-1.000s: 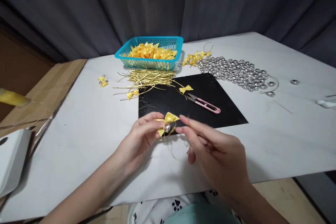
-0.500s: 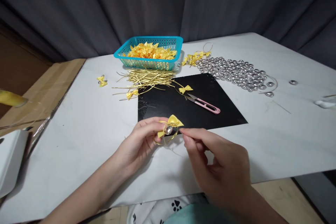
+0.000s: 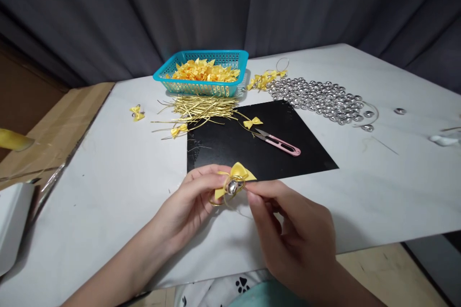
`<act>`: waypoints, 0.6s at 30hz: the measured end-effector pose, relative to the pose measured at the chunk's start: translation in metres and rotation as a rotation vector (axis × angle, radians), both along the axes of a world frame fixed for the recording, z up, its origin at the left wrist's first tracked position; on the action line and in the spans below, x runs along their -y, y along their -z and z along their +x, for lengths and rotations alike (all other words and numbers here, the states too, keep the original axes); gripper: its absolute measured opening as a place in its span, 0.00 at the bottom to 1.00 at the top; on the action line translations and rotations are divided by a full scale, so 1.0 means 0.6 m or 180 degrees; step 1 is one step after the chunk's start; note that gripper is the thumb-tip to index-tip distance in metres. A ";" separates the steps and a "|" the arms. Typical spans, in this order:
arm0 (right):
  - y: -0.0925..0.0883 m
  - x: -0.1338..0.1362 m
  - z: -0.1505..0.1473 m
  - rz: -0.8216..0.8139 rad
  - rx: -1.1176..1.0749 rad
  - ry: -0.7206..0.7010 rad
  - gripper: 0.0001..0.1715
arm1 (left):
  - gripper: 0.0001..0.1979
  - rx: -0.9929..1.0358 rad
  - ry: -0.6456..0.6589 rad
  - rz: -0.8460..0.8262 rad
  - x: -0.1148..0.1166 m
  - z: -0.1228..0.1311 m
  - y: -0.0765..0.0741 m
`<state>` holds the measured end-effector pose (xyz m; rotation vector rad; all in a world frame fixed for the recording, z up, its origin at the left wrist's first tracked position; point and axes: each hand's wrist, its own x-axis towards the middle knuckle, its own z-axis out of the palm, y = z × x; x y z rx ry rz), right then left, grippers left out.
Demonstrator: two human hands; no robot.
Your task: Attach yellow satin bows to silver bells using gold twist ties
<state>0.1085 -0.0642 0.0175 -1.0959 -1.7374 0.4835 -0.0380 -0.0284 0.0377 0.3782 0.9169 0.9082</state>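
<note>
Between the thumb and fingers of my left hand (image 3: 196,196) is a yellow ribbon bow (image 3: 239,171). A shiny silver bead (image 3: 233,187) sits against the front of the bow, with thin gold cord looped around it. My right hand (image 3: 295,225) is closed in a pinch at the right side of the bead, with thumb and forefinger on the gold cord; the pinched end itself is mostly hidden. A fine thread trails below the bow. Both hands are over the near edge of a black mat (image 3: 230,153).
Pink thread snips (image 3: 284,146) lie on the mat. Behind are a bundle of gold cords (image 3: 205,107), a blue basket (image 3: 200,87) of yellow bows and a pile of silver beads (image 3: 317,98). Loose bows (image 3: 137,113) lie about the white table (image 3: 118,163). A white object (image 3: 18,220) stands at left.
My right fingers have come closer to the bead, and the gold cord loop to its right has drawn in smaller around it. My left hand still holds the bow. The view shifted slightly.
</note>
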 end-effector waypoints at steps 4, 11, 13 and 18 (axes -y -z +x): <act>-0.003 0.003 -0.002 -0.0047 -0.0037 -0.0022 0.09 | 0.02 0.0021 0.0011 0.0032 0.001 0.001 -0.003; -0.002 0.006 -0.006 -0.0050 -0.0147 0.0019 0.08 | 0.03 -0.0030 -0.0069 0.0128 0.003 0.003 -0.004; -0.001 0.006 -0.007 -0.0025 -0.0179 -0.0012 0.08 | 0.03 -0.0045 -0.0105 0.0124 0.004 0.004 -0.006; 0.000 0.008 -0.008 0.0066 -0.0215 0.0026 0.10 | 0.03 -0.0030 -0.0024 0.0135 0.008 0.005 -0.016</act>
